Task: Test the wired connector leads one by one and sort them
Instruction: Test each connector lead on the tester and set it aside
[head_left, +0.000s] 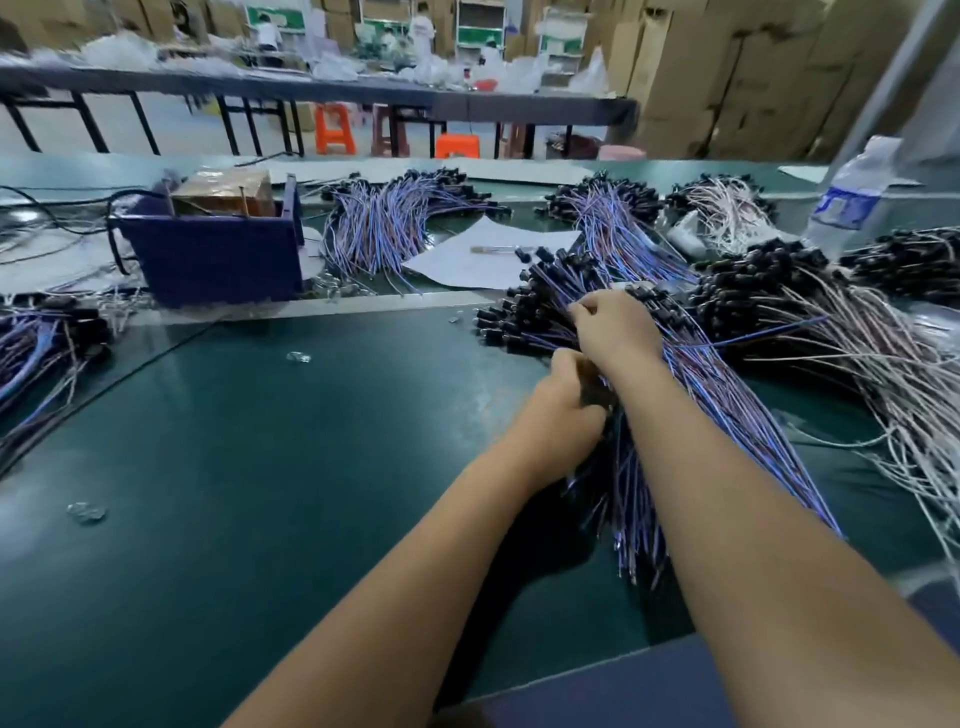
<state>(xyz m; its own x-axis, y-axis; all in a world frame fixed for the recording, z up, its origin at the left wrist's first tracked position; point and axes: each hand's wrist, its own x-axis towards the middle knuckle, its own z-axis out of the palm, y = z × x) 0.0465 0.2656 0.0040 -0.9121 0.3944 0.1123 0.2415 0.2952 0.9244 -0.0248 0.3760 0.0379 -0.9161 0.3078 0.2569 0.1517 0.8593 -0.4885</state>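
Right of centre in the frame, the left hand grips a bundle of blue-purple leads, wire ends pointing toward the lower edge, black connectors up. Above it the right hand pinches into the connector pile on the green table.

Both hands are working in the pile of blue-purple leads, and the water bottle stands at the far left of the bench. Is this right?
Not quite. The head view shows the water bottle at the far right. Both hands, left and right, are in the blue-purple leads.
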